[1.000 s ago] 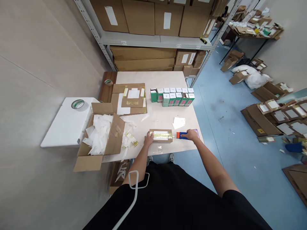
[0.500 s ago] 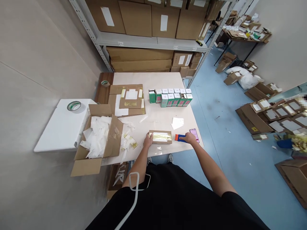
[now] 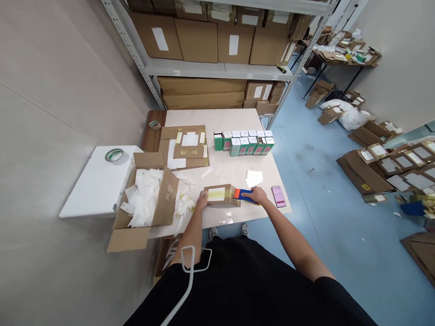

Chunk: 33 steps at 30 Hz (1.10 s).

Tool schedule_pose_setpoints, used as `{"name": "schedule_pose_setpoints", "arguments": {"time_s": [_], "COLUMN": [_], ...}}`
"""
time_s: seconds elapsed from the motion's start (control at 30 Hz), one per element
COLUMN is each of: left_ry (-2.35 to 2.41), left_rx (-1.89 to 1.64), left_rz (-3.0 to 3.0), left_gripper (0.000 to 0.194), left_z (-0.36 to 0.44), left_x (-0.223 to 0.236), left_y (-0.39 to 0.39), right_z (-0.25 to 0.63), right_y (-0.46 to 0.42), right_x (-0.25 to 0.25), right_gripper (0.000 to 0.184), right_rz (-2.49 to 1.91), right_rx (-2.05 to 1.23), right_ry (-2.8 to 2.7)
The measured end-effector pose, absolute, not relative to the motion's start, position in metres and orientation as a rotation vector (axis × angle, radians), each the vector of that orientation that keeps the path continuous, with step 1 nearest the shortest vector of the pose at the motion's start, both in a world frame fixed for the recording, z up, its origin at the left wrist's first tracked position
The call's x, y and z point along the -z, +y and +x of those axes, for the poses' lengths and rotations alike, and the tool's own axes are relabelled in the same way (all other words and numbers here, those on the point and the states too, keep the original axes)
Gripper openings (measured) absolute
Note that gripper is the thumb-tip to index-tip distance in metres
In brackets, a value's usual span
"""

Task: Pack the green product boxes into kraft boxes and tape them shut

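A small brown cardboard box point(image 3: 220, 195) with yellow tape and a white label lies near the front edge of the pale table point(image 3: 217, 120). My left hand point(image 3: 202, 198) grips its left end. My right hand point(image 3: 257, 195) is closed round a blue tool with an orange tip point(image 3: 242, 194), and the orange tip touches the box's right end. A phone point(image 3: 279, 196) lies on the table just right of my right hand. A white card point(image 3: 254, 178) lies behind the tool.
Rows of green and white small boxes point(image 3: 244, 140) stand mid-table. Flattened cardboard with labels point(image 3: 186, 145) lies at left. An open carton of white wrappers point(image 3: 147, 195) hangs off the left edge, beside a white stand with a tape roll point(image 3: 113, 155). Shelving with large cartons point(image 3: 204, 40) stands behind.
My right hand slid the blue tool left from beside the phone up against the box's right end. The left hand stayed on the box, which shifted slightly left.
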<state>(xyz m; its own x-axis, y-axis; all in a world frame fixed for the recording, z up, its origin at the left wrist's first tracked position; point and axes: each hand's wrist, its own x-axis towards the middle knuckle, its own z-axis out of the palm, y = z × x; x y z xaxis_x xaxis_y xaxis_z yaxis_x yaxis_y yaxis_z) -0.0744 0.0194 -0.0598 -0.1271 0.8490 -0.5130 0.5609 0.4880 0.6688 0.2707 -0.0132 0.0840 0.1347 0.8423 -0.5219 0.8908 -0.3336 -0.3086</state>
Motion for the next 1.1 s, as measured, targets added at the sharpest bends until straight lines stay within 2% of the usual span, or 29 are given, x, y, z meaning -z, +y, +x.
{"name": "schedule_pose_setpoints", "arguments": {"time_s": [0.1,0.23,0.33,0.43,0.57,0.83,1.1], "left_ry": [1.983,1.827,1.604,1.572,1.628,1.600,1.622], "left_rx": [-0.372,-0.636,-0.691,-0.730,-0.800,-0.826,-0.792], "left_rz": [1.089,1.166,1.220,1.237,1.130,1.035,1.076], "left_gripper": [0.075,0.060,0.067,0.076,0.067,0.060,0.059], "left_z": [-0.085,-0.086,-0.078,-0.071,-0.059,-0.006,-0.008], "left_x": [0.046,0.021,0.006,-0.001,0.004,0.027,0.023], "left_y": [0.019,0.013,0.009,0.007,0.008,0.004,0.005], "right_z": [0.231,0.188,0.165,0.149,0.139,0.172,0.248], "right_y": [-0.003,0.006,0.014,0.022,0.032,0.049,0.049], "right_x": [-0.096,-0.111,-0.118,-0.124,-0.129,-0.127,-0.124], "right_gripper": [0.060,0.061,0.065,0.065,0.066,0.069,0.057], "right_rz": [2.256,2.220,2.199,2.181,2.144,2.102,2.118], "right_rx": [0.997,0.917,0.850,0.819,0.813,0.725,0.780], "right_ry": [1.824,1.878,1.913,1.932,1.936,1.916,1.884]}}
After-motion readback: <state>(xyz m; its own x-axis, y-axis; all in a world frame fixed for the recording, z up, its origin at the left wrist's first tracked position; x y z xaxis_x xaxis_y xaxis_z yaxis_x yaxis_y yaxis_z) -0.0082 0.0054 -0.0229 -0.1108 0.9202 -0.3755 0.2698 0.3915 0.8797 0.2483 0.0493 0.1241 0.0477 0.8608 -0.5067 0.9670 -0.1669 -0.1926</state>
